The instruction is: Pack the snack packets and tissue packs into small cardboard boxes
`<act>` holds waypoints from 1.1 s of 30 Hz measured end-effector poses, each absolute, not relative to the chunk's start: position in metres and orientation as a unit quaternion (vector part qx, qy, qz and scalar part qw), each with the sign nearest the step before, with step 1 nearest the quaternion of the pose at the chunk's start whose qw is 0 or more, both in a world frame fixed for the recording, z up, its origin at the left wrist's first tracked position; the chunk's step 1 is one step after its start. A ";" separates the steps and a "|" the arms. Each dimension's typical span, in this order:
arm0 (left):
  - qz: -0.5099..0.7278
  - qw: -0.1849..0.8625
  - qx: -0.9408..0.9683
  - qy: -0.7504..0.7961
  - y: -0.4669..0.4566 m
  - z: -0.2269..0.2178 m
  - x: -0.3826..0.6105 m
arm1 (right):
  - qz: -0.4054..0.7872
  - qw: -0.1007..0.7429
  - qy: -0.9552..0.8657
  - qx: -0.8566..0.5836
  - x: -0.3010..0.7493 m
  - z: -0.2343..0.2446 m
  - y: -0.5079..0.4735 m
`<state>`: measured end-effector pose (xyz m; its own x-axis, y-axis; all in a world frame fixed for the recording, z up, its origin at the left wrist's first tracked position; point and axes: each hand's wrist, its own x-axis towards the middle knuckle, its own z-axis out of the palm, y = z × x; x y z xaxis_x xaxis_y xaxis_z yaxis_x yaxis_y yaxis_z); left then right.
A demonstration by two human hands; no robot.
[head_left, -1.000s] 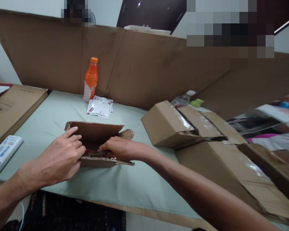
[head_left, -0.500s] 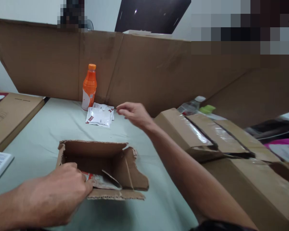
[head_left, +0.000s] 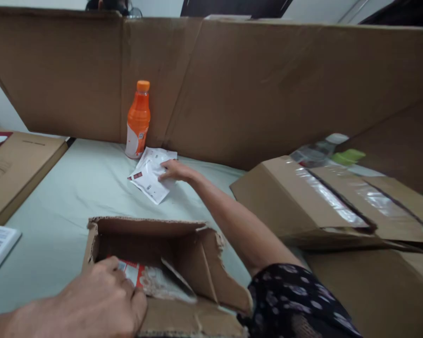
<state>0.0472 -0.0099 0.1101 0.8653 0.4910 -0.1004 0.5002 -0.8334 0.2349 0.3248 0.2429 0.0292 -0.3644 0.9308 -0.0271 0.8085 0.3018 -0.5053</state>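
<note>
So the right hand [head_left: 173, 170] is now pinching the front white sachet [head_left: 149, 184], twisting it askew, while the left hand [head_left: 100, 298] is gripping the open cardboard box [head_left: 183, 317] nearside.

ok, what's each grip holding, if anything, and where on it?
Right grip: the front white packet, by its right edge. Left grip: on the open box, near left side; whether it clamps the wall can't be told.
</note>
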 end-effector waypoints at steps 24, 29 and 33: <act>0.154 -0.047 0.924 0.347 -0.032 0.112 0.045 | 0.239 -0.078 -0.869 -0.427 0.255 0.130 0.017; 0.075 -0.013 0.942 0.327 -0.025 0.106 0.044 | 0.287 -0.016 -0.894 -0.345 0.277 0.135 0.021; 0.028 0.074 0.947 0.311 -0.018 0.103 0.043 | 0.235 0.197 -0.835 -0.456 0.318 0.144 0.064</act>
<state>0.0425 -0.0180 0.1032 0.8047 0.5937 0.0073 0.5853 -0.7952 0.1584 0.3181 0.0640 0.1437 -0.5056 0.8552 0.1143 0.6696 0.4724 -0.5732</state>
